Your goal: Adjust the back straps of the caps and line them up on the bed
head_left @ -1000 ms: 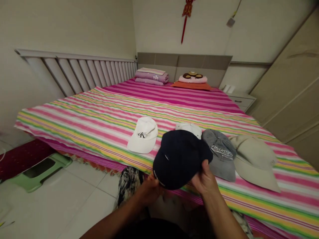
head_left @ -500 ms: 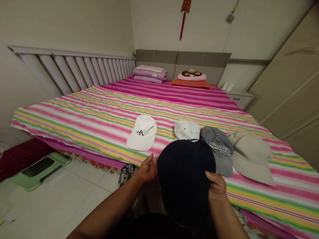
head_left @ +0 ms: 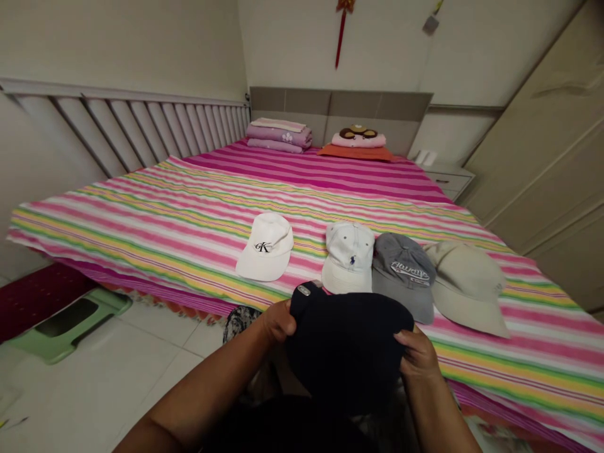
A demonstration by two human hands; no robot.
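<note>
A navy baseball cap [head_left: 346,346] was held between the person's two hands, just off the near edge of the bed [head_left: 141,233]. The left hand [head_left: 279,321] had a closed grip on the back of the cap, beside a small metal buckle [head_left: 304,290]. The right hand [head_left: 418,355] gripped the opposite edge, with its fingers [head_left: 406,340] pressed against the dark fabric.

Four more caps lay in a row on the striped sheet beyond them. A white cap with a black CK logo [head_left: 264,248] sat apart on the left. Next came a white cap with a small navy emblem [head_left: 348,258], then a grey cap with white lettering [head_left: 403,274], just beside it, and a beige cap [head_left: 465,286] against the grey one. At the far end, folded lilac bedding [head_left: 278,135] and a pink pillow [head_left: 357,139] lay before the headboard [head_left: 340,100]. A green plastic stool [head_left: 70,324] stood on the tiled floor to the left.
</note>
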